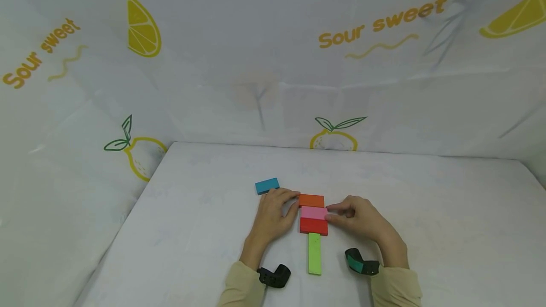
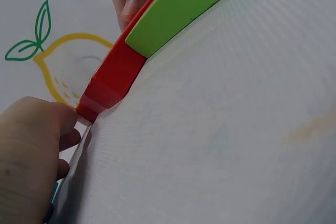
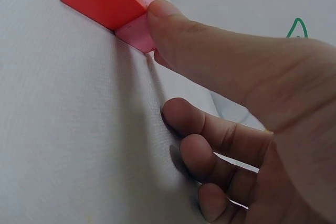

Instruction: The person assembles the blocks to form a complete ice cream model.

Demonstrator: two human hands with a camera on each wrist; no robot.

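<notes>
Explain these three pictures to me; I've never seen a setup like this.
There is no machine here: a person works with two bare hands. The wide picture comes from a camera worn on the head, looking forward and down; the two close-ups come from cameras on the wrists. On the white tabletop, an orange block, a pink block and a red block form a row, with a light green block running from the red one toward the person. A blue block lies apart. The left hand is at the orange block's left end; the right hand touches the pink block's right end. Whether either hand actually pinches is hard to tell.
</notes>
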